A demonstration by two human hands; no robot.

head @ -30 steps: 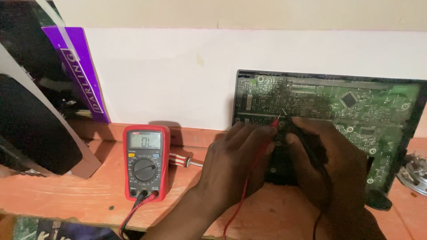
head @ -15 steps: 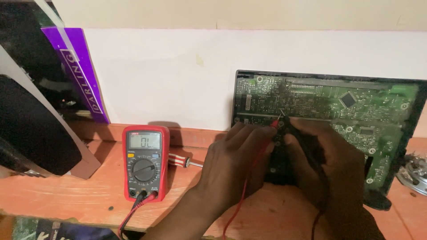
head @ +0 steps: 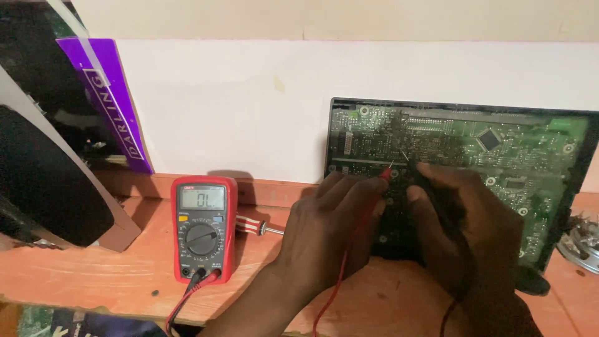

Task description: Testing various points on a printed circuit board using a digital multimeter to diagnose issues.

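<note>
2 hands work at the green circuit board (head: pixel 499 156), which leans upright against the white wall at the back right of the wooden bench (head: pixel 93 274). The left hand (head: pixel 324 231) pinches 1 red probe (head: pixel 385 175), its tip on the board; the right hand (head: pixel 455 231) closes around 1 black probe (head: pixel 412 163) just beside it. 1 red multimeter (head: pixel 203 228) lies flat near the bench's front edge, left of the hands, with 2 leads plugged in. 1 red-and-white striped screwdriver (head: pixel 256 226) lies beside it. 1 purple strip-shaped label (head: pixel 109 100) slants at the back left corner.
</note>
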